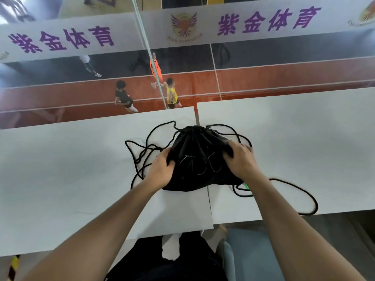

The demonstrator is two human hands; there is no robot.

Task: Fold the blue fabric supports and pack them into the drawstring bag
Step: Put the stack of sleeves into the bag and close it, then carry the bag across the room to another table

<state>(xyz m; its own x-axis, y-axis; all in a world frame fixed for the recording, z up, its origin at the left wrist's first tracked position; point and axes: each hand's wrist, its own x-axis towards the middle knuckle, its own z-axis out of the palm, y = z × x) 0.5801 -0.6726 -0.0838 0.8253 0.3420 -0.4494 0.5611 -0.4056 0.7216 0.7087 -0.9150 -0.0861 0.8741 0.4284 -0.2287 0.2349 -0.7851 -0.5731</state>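
A black drawstring bag (pixel 197 157) lies on the white table (pixel 71 169), its mouth cinched shut at the far end and its body bulging. My left hand (pixel 161 169) grips the bag's left side. My right hand (pixel 240 159) grips its right side. Black cords (pixel 142 153) loop loosely to the left of the bag, and another cord loop (pixel 304 197) trails off to the right near the table's front edge. A small green piece (pixel 246 186) peeks out under the bag's right corner. No blue fabric is visible.
Two white tabletops meet at a seam (pixel 209 199) under the bag. Beyond the far edge is a glass pane over an orange sports court with people on it. A grey chair (pixel 243 250) stands below the table's front edge.
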